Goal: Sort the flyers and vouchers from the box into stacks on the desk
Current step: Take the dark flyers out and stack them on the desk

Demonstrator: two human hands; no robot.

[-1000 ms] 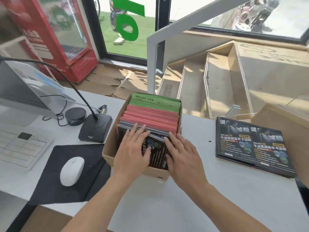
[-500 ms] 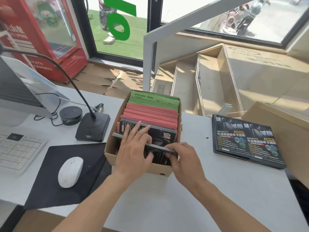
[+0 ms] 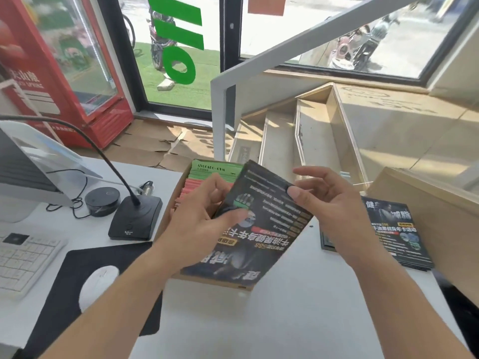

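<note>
A bundle of black flyers (image 3: 261, 229) is lifted above the cardboard box (image 3: 215, 279) and tilted, printed side up. My left hand (image 3: 199, 224) grips its left edge, thumb on top. My right hand (image 3: 334, 211) pinches its right edge, thumb on the print. Green vouchers (image 3: 212, 169) and red vouchers (image 3: 191, 187) still stand in the back of the box. A stack of the same black flyers (image 3: 396, 234) lies on the white desk (image 3: 298, 320) to the right, partly hidden by my right hand.
Left of the box stand a gooseneck microphone base (image 3: 134, 218) and a round black puck (image 3: 102, 202). A white mouse (image 3: 97, 286) rests on a black pad (image 3: 77, 294), with a keyboard (image 3: 20, 260) further left. A wooden box (image 3: 425, 208) borders the flyer stack.
Both hands were down in the box parting the black flyers. Now they have pulled a bundle of them up out of the box and tilted it toward the right.
</note>
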